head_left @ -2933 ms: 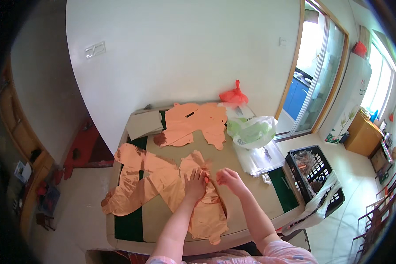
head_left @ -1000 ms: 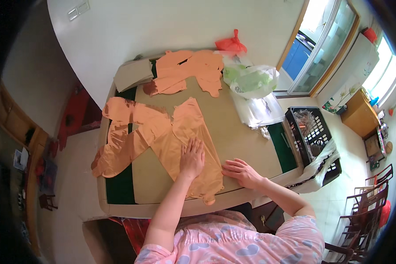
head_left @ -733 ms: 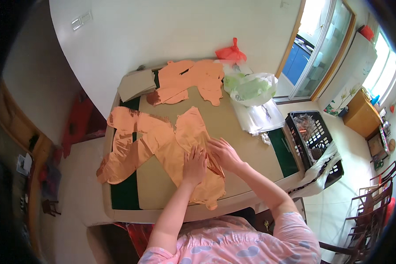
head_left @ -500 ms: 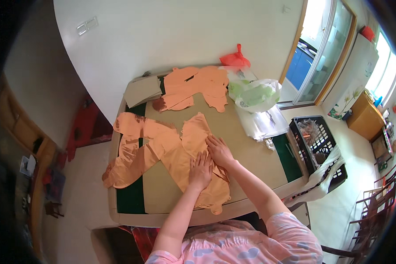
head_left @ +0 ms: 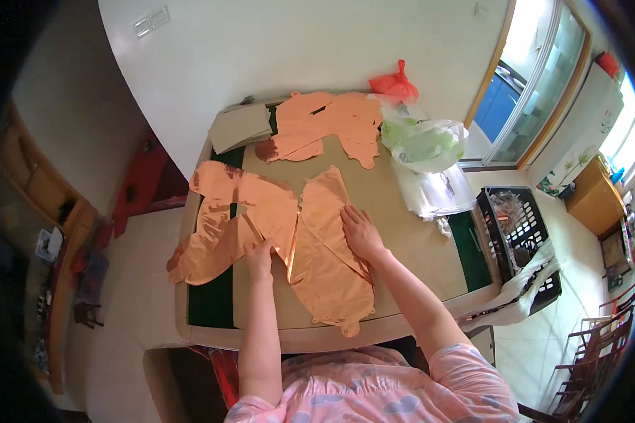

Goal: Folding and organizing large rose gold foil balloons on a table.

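Note:
A flat, uninflated rose-gold foil balloon [head_left: 328,261] lies creased across the near middle of the table, its tabbed end close to the front edge. Its left portion [head_left: 261,201] spreads toward the table's left side, and a raised fold runs down between the two portions. My left hand [head_left: 259,255] is closed on the lower edge of that left portion, fingers pinching the foil. On the right edge of the balloon my right hand [head_left: 362,231] rests with its fingers stretched out flat. Whether the two portions are one piece, I cannot tell.
More flat rose-gold foil balloons [head_left: 328,116] lie at the table's far side, beside a stack of grey sheets [head_left: 238,128]. A green-white plastic bag [head_left: 425,144], clear plastic packets [head_left: 437,194] and a red bag [head_left: 396,83] sit at the right. A black basket [head_left: 518,225] stands beyond the right edge.
My left hand has moved left off the near portion and taken hold of the left portion's edge. The foil's overlap has opened out. My right hand stays on the right edge.

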The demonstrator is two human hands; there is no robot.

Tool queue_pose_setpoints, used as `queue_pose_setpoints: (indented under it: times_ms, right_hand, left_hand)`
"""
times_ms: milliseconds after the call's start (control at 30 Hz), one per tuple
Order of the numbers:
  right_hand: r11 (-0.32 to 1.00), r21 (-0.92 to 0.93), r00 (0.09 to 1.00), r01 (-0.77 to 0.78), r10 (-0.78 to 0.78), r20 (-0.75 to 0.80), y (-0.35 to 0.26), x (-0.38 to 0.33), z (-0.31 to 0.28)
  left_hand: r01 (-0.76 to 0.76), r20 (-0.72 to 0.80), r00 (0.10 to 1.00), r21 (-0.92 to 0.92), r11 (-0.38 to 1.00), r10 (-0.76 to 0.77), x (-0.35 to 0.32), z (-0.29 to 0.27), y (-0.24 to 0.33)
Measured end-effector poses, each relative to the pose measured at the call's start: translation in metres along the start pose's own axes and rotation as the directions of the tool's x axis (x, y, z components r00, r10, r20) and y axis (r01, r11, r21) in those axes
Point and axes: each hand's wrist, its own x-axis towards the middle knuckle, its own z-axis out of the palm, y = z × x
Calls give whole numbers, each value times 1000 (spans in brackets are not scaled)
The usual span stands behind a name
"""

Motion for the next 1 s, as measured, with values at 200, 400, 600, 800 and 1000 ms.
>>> queue_pose_setpoints:
  times_ms: [200, 400, 600, 800, 1000]
  right_hand:
    - [1000, -17, 1000, 13, -12, 8, -9, 3, -2]
    - [999, -24, 1000, -23, 23, -3, 7, -5, -5]
    - [999, 34, 1000, -15, 16, -10, 4, -2, -5]
    - [1000, -10, 999, 22, -22, -46, 12, -4, -1]
    - [1000, 25, 999, 1, 0, -36, -1, -3, -4]
  left_hand:
    - [-280, 222, 947, 209, 937, 233, 13, 4, 8]
    - [-608, 454, 775, 348, 713, 440, -58, 104, 45]
    - [-681, 508, 679, 167, 713, 529, -49, 123, 8]
    - [-824, 688, 536, 552, 127, 490, -39, 113, -14]
    - [-803, 703, 566, 589, 94, 432, -36, 105, -11]
